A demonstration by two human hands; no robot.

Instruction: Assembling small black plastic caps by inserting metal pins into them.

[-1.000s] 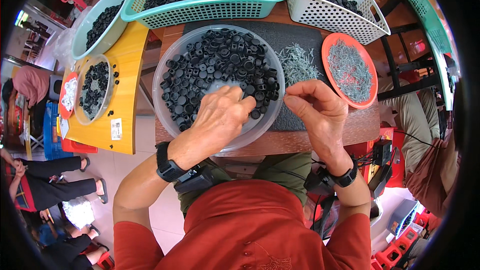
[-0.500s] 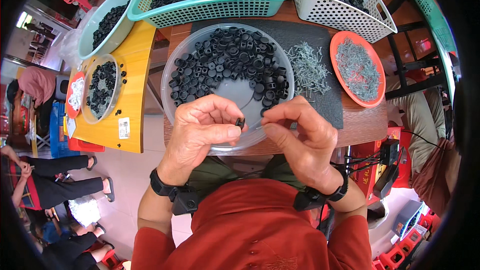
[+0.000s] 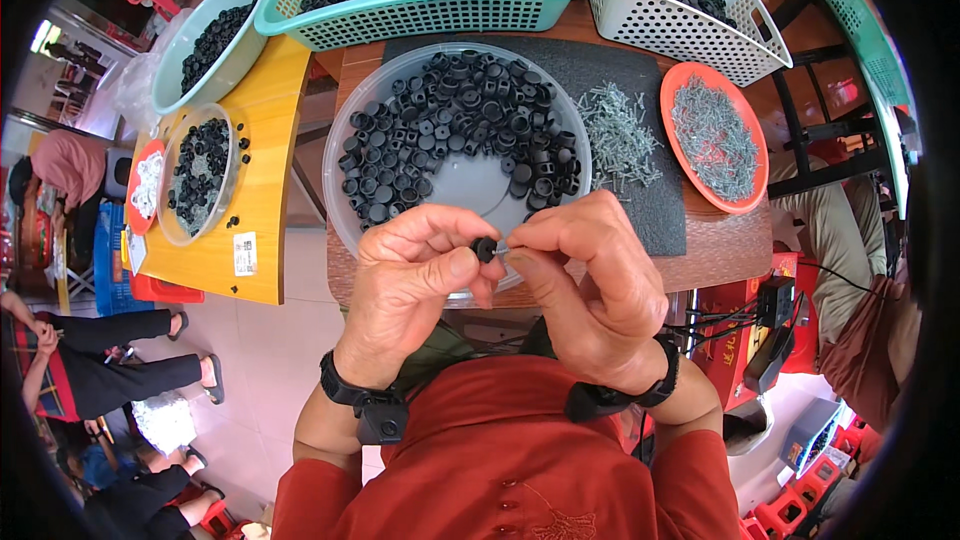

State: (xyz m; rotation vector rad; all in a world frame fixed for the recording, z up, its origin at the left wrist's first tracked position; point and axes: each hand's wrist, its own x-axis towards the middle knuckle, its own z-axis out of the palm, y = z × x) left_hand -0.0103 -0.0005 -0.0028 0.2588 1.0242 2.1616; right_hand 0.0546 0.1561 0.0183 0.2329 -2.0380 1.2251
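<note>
My left hand (image 3: 408, 280) pinches a small round black plastic part (image 3: 484, 249) between thumb and fingers, over the near rim of a clear round tub (image 3: 340, 202). Close against it, my right hand (image 3: 592, 285) is closed at the fingertips on a thin silvery pin (image 3: 503, 249), which points at the black part. Whether the pin has entered the part is too small to tell. Many loose black plastic parts (image 3: 470, 100) fill the far and side areas of the tub, with its bare bottom showing nearer me.
Silvery pins (image 3: 622, 135) lie heaped on a dark mat (image 3: 665, 225), beside an orange-red plate (image 3: 755, 202) of more pins. Teal (image 3: 430, 15) and white baskets (image 3: 685, 40) stand behind. A pale green basin (image 3: 240, 60) and clear bowl (image 3: 180, 235) sit on the yellow table (image 3: 265, 140).
My hands have come together. The right fingertips moved left to the black part, and a thin silvery pin now shows between them. The black part has turned in my left fingers.
</note>
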